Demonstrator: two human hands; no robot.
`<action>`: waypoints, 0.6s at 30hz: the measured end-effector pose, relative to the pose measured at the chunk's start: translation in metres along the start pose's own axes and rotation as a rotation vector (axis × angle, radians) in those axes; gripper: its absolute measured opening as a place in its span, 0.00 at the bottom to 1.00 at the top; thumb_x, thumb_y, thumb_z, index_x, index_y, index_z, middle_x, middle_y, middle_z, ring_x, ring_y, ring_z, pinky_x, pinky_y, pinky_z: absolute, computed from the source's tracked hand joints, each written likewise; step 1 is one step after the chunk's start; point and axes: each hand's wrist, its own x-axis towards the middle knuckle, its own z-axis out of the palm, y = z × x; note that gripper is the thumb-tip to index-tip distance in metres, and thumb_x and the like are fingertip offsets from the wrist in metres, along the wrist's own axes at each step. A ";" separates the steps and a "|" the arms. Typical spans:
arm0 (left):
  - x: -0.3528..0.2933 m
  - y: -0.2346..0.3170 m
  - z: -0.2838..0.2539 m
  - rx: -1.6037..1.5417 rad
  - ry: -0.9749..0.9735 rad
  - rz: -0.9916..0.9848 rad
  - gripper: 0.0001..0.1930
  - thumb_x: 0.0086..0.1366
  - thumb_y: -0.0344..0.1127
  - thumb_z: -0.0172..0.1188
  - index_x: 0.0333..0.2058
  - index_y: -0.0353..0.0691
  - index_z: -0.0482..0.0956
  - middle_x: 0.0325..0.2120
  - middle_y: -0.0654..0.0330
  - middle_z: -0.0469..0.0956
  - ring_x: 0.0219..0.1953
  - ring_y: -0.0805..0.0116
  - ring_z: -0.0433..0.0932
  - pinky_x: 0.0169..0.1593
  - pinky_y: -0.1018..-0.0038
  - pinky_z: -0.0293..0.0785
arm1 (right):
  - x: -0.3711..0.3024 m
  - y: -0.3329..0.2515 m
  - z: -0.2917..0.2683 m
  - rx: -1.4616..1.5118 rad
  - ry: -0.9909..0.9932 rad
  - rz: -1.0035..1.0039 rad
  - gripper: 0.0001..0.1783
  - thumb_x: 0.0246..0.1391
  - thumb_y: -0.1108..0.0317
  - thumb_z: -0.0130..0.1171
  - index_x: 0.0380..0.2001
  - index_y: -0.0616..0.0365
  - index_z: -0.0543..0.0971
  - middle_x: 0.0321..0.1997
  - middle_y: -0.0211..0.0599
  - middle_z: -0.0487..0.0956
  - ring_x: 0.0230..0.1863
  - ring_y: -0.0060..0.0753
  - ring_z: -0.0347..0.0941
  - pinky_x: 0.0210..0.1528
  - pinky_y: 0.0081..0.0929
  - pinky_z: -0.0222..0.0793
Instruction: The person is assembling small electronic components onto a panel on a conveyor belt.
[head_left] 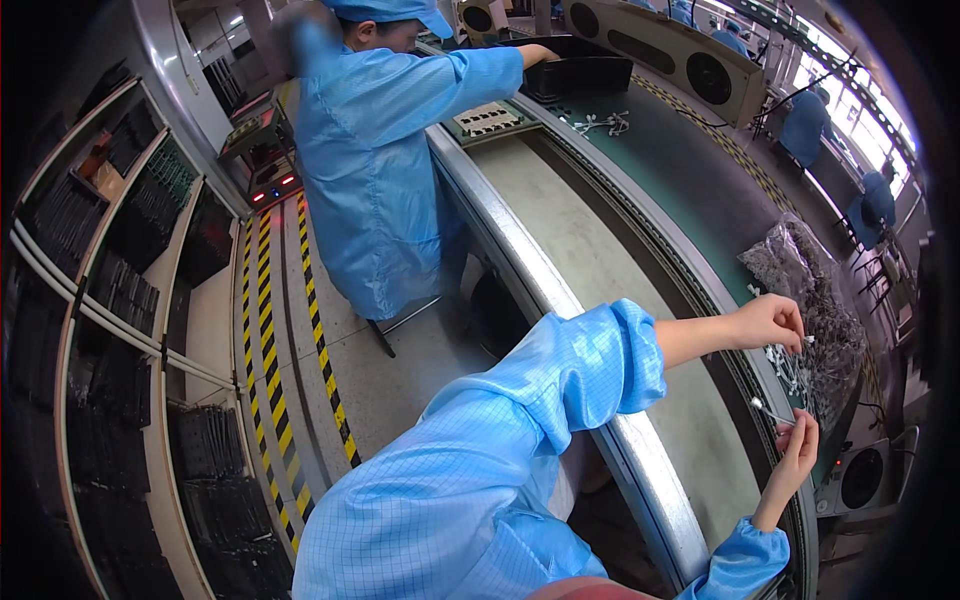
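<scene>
My left hand (768, 322) reaches across the conveyor, its fingers curled in a pinch. White bits show at its fingertips, but what it grips is too small to make out. Closer to me, my right hand (798, 448) pinches a short thin cable (774, 412) with a white connector at its end. A loose pile of similar white-ended cables (790, 372) lies on the green bench strip between and beyond my hands. Just past them sits a clear plastic bag (815, 290) full of dark and grey cables.
A conveyor belt (640, 300) with metal rails runs diagonally before me. Upstream, a co-worker in blue (380, 170) reaches into a black bin (580, 75); a tray of small parts (490, 122) rests on the line beside them. Racks of black trays (110, 440) stand at left. Fan units (862, 475) flank the bench.
</scene>
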 end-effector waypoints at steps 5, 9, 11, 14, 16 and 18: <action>-0.003 -0.019 -0.005 0.106 -0.028 -0.068 0.06 0.59 0.22 0.60 0.35 0.33 0.75 0.31 0.54 0.84 0.35 0.69 0.83 0.42 0.74 0.78 | 0.006 -0.010 -0.011 0.108 0.066 0.113 0.13 0.68 0.65 0.53 0.48 0.61 0.78 0.37 0.29 0.80 0.29 0.10 0.64 0.34 0.10 0.62; -0.008 -0.018 -0.004 0.278 -0.041 -0.178 0.12 0.61 0.24 0.60 0.43 0.33 0.72 0.31 0.54 0.84 0.32 0.69 0.83 0.40 0.72 0.77 | 0.008 -0.056 -0.043 0.107 0.370 -0.184 0.17 0.70 0.65 0.46 0.56 0.63 0.73 0.56 0.42 0.78 0.55 0.28 0.73 0.61 0.25 0.64; -0.011 -0.014 0.002 0.276 -0.082 -0.198 0.12 0.61 0.25 0.59 0.43 0.33 0.71 0.32 0.54 0.84 0.32 0.69 0.83 0.40 0.72 0.77 | 0.004 -0.064 -0.045 0.159 0.443 -0.312 0.18 0.71 0.66 0.44 0.55 0.65 0.73 0.57 0.43 0.77 0.57 0.34 0.73 0.67 0.31 0.61; -0.015 -0.018 0.012 0.183 -0.131 -0.193 0.11 0.62 0.25 0.59 0.43 0.32 0.70 0.33 0.53 0.84 0.32 0.70 0.83 0.39 0.73 0.77 | 0.005 -0.043 -0.031 -0.150 0.140 -0.254 0.17 0.71 0.65 0.45 0.53 0.65 0.75 0.55 0.42 0.78 0.56 0.34 0.73 0.64 0.31 0.64; -0.019 -0.021 0.015 0.093 -0.155 -0.185 0.11 0.62 0.25 0.59 0.42 0.31 0.70 0.33 0.53 0.84 0.32 0.70 0.83 0.39 0.73 0.77 | 0.003 -0.014 -0.008 -0.020 -0.088 0.061 0.17 0.70 0.64 0.48 0.53 0.64 0.75 0.51 0.40 0.79 0.54 0.31 0.75 0.60 0.29 0.67; -0.018 -0.021 0.016 -0.011 0.014 -0.119 0.10 0.62 0.25 0.59 0.41 0.31 0.70 0.34 0.51 0.83 0.32 0.69 0.83 0.39 0.74 0.78 | 0.004 -0.017 -0.013 -0.033 -0.042 0.003 0.17 0.70 0.65 0.47 0.54 0.64 0.75 0.54 0.40 0.78 0.54 0.30 0.75 0.59 0.26 0.67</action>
